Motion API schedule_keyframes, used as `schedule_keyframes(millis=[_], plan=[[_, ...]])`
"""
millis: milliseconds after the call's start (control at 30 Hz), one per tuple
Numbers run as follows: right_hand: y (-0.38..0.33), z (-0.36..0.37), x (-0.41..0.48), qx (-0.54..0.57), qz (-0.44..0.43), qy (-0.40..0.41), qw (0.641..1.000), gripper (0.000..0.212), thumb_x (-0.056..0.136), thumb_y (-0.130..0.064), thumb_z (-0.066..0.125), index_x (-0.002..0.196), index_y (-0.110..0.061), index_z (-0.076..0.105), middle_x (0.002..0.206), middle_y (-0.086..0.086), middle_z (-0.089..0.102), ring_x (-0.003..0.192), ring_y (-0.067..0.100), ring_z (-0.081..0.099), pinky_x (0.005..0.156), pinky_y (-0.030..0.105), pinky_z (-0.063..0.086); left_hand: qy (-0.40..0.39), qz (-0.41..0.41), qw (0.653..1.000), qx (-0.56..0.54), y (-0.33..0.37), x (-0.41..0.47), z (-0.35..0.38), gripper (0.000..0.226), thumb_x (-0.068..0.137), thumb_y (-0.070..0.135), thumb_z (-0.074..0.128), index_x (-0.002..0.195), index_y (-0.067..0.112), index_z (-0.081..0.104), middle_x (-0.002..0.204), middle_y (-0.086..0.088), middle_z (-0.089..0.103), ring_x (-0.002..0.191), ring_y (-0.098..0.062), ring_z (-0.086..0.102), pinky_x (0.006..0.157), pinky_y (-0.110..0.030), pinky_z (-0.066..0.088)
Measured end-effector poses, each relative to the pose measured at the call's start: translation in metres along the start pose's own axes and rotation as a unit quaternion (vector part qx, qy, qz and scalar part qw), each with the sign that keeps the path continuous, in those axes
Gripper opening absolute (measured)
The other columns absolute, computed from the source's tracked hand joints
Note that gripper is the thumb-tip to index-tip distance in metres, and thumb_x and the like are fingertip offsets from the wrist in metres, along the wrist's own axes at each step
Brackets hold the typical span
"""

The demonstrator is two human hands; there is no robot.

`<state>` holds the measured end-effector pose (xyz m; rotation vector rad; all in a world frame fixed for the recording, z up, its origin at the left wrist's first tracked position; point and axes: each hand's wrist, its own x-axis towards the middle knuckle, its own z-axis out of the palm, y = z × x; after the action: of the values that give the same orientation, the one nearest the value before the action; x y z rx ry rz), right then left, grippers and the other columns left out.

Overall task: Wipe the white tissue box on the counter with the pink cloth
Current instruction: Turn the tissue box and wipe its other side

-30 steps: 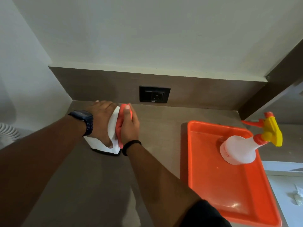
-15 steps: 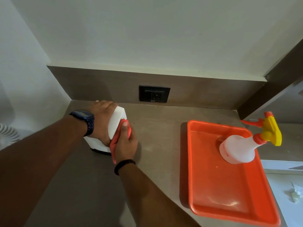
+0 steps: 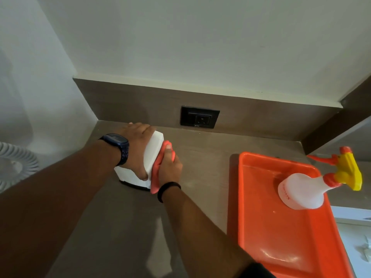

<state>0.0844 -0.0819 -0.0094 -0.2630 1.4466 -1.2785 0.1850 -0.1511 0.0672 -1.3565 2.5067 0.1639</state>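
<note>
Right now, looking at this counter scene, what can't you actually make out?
- Top of the white tissue box: head view, covered by the left hand.
- Box's right face: hidden by the pink cloth and right hand.
- Print on the white spray bottle: too small.
- Orange plastic tray: near corner cut off by the frame.

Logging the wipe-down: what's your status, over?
Left hand steadies white tissue box. Right hand presses pink cloth on its right side. Nothing in the way.

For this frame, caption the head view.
Left hand steadies white tissue box while right hand wipes its side with pink cloth.
</note>
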Motion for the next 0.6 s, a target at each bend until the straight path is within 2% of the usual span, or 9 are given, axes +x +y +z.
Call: schedule_keyframes(millis=[67, 133, 200, 300, 367, 400, 500, 600], plan=[[0.008, -0.001, -0.005, -0.006, -0.008, 0.009, 1.0, 0.036, 0.096, -0.049, 0.051, 0.098, -0.02, 0.072, 0.084, -0.012, 0.071, 0.077, -0.003, 0.066, 0.056, 0.009, 0.046, -0.004, 0.004, 1.0, -0.001, 0.001, -0.001, -0.001, 0.125, 0.022, 0.073, 0.069, 0.129, 0.02, 0.031, 0.123, 0.0, 0.048, 0.108, -0.02, 0.046, 0.099, -0.039, 0.037], [0.008, 0.002, -0.008, -0.013, -0.029, 0.012, 0.999, 0.036, 0.095, -0.048, 0.052, 0.096, -0.02, 0.073, 0.086, -0.006, 0.074, 0.085, 0.01, 0.069, 0.067, 0.02, 0.052, -0.004, 0.004, 1.0, 0.0, 0.002, -0.001, -0.003, 0.121, 0.024, 0.072, 0.07, 0.128, 0.021, 0.033, 0.12, 0.002, 0.049, 0.105, -0.019, 0.047, 0.097, -0.038, 0.039], [0.001, 0.007, -0.005, -0.015, -0.053, 0.01, 0.998, 0.033, 0.092, -0.05, 0.055, 0.091, -0.023, 0.074, 0.087, -0.004, 0.076, 0.087, 0.013, 0.071, 0.078, 0.032, 0.057, -0.005, 0.003, 1.0, 0.0, 0.003, -0.002, -0.004, 0.115, 0.025, 0.071, 0.071, 0.123, 0.022, 0.037, 0.114, 0.003, 0.049, 0.101, -0.018, 0.048, 0.094, -0.036, 0.04], [-0.016, 0.015, 0.008, -0.022, -0.116, 0.005, 0.993, 0.027, 0.093, -0.043, 0.06, 0.078, -0.026, 0.074, 0.081, -0.004, 0.075, 0.082, 0.008, 0.07, 0.079, 0.031, 0.056, 0.001, 0.007, 1.0, 0.007, 0.003, -0.002, -0.004, 0.1, 0.027, 0.073, 0.07, 0.108, 0.024, 0.04, 0.102, 0.005, 0.049, 0.092, -0.017, 0.048, 0.091, -0.035, 0.042], [-0.027, 0.016, 0.015, -0.022, -0.127, 0.001, 0.992, 0.024, 0.095, -0.039, 0.06, 0.09, -0.021, 0.076, 0.087, -0.002, 0.075, 0.089, 0.013, 0.069, 0.083, 0.029, 0.054, -0.005, 0.003, 1.0, 0.004, 0.002, -0.002, -0.005, 0.1, 0.026, 0.073, 0.07, 0.108, 0.024, 0.04, 0.101, 0.007, 0.049, 0.093, -0.017, 0.05, 0.092, -0.035, 0.043], [-0.03, 0.016, 0.017, -0.018, -0.114, 0.0, 0.993, 0.024, 0.096, -0.038, 0.06, 0.093, -0.02, 0.076, 0.085, -0.005, 0.073, 0.088, 0.012, 0.068, 0.08, 0.024, 0.052, -0.009, -0.003, 1.0, -0.004, 0.002, -0.002, -0.005, 0.105, 0.024, 0.072, 0.07, 0.112, 0.024, 0.04, 0.104, 0.007, 0.049, 0.096, -0.017, 0.05, 0.092, -0.035, 0.042], [-0.025, 0.01, 0.016, -0.009, -0.063, 0.007, 0.998, 0.026, 0.096, -0.038, 0.059, 0.077, -0.025, 0.07, 0.071, -0.014, 0.066, 0.07, -0.001, 0.061, 0.055, 0.005, 0.045, -0.011, -0.008, 1.0, -0.011, 0.001, -0.002, -0.004, 0.113, 0.021, 0.072, 0.069, 0.118, 0.024, 0.038, 0.111, 0.005, 0.05, 0.101, -0.018, 0.049, 0.092, -0.035, 0.04], [-0.007, 0.004, 0.004, 0.003, -0.019, 0.028, 0.999, 0.03, 0.098, -0.039, 0.055, 0.091, -0.014, 0.071, 0.078, -0.008, 0.069, 0.072, 0.001, 0.061, 0.045, 0.002, 0.042, -0.011, -0.004, 1.0, -0.007, 0.0, -0.002, -0.003, 0.121, 0.021, 0.074, 0.068, 0.125, 0.024, 0.034, 0.118, 0.004, 0.048, 0.104, -0.019, 0.048, 0.094, -0.036, 0.038]])
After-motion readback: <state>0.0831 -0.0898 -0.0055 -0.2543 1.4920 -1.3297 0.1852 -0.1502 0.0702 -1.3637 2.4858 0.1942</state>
